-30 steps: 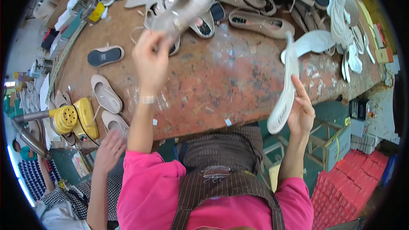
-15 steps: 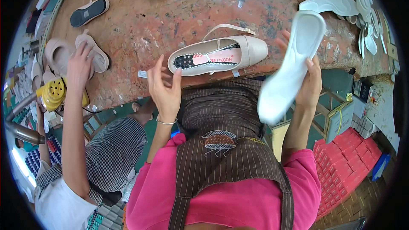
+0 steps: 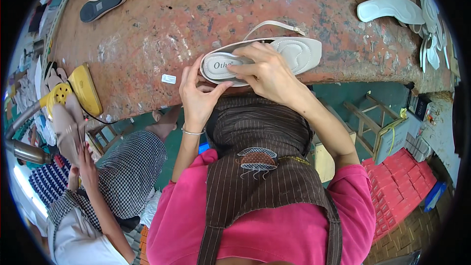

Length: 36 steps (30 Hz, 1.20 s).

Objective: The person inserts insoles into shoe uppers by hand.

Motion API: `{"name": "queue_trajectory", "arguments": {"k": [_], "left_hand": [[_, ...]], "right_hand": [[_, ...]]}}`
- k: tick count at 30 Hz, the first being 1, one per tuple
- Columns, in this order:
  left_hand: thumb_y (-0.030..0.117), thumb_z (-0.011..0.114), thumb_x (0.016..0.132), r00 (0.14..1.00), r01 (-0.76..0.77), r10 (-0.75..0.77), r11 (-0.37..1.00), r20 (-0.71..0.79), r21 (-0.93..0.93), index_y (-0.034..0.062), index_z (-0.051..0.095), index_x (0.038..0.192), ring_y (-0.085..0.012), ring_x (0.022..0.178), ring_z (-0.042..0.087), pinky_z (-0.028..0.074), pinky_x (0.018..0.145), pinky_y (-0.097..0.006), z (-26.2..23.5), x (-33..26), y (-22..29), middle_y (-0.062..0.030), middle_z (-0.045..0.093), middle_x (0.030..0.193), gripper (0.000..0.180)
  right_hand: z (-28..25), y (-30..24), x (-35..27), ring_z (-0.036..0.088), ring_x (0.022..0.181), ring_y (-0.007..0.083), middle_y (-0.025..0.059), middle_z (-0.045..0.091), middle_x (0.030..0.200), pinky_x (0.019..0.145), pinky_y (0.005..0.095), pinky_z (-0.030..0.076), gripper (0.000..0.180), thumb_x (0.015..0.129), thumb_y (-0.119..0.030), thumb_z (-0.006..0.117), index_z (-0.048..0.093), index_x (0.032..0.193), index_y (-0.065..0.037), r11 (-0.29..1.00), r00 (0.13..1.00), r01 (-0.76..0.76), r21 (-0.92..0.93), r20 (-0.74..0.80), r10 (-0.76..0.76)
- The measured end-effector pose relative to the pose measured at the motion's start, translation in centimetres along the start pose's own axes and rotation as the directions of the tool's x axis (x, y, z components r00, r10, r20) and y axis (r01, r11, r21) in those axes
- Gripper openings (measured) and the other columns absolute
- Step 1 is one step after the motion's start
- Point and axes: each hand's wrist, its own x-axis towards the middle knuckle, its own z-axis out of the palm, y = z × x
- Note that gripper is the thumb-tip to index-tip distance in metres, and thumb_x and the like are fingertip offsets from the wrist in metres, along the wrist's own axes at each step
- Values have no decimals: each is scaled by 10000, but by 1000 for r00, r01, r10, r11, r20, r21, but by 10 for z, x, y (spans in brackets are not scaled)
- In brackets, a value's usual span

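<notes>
A cream strapped flat shoe [image 3: 316,55] lies on the worn table with its toe to the right. A pale cushioned insole [image 3: 293,55], print on its heel, lies over it: the heel end sits within the shoe's heel opening, while the stitched front pad rests over the toe part. My left hand [image 3: 196,93] holds the heel rim between thumb and fingers. My right hand [image 3: 270,71] reaches across from the right, fingers bent onto the insole's middle and hiding part of it. The shoe's thin buckled strap [image 3: 274,23] arches behind.
Spare white insoles [image 3: 390,10] lie at the far right beside more shoes. A dark-soled shoe [image 3: 103,5] rests at far left. A co-worker's hand [image 3: 87,167] holds beige shoes by a yellow lamp [image 3: 59,93]. Red boxes [image 3: 400,191] are stacked at right.
My right hand has brought the insole from the right onto the shoe, padded side up. My left hand has closed on the heel. The co-worker's beige shoes have left the table.
</notes>
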Motion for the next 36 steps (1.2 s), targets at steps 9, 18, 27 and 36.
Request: {"name": "queue_trajectory", "arguments": {"k": [9, 18, 27, 36], "left_hand": [[98, 766, 848, 971, 192, -226, 931, -78, -310, -26, 639, 1041, -58, 569, 595, 506, 448, -206, 5, 21, -17, -26, 648, 768, 262], [88, 659, 925, 977, 150, -173, 974, -125, -172, -24, 643, 901, -57, 476, 559, 463, 391, -238, 5, 29, -18, -30, 615, 622, 115], [113, 610, 947, 996, 83, -83, 996, -23, 38, 3, 563, 800, -152, 457, 619, 459, 411, -305, 9, 12, -5, -82, 605, 558, 190], [145, 754, 734, 844, -529, 514, 751, 152, 395, 66, 626, 768, -296, 728, 622, 496, 591, -380, 55, -54, 32, -99, 630, 782, 154]], "right_hand": [[15, -6, 6, 589, 1088, 320, 164, 626, 1201, 929, 415, 489, 274, 732, -57, 690, 745, 998, -21, 994, 988, -110, -2, 109, 109], [21, -16, -4, 500, 1321, 274, 157, 550, 1391, 1142, 403, 348, 365, 778, -91, 596, 723, 1119, -67, 972, 977, 104, -213, 207, -60], [-22, -13, 5, 624, 1125, 243, 127, 667, 1191, 1191, 509, 210, 366, 727, -69, 648, 729, 1082, -107, 834, 904, -107, -541, 296, 308], [-50, -39, -4, 623, 1079, 361, 191, 636, 1153, 979, 475, 456, 330, 738, -82, 713, 599, 1043, -25, 946, 940, -321, -34, -128, 315]]}}
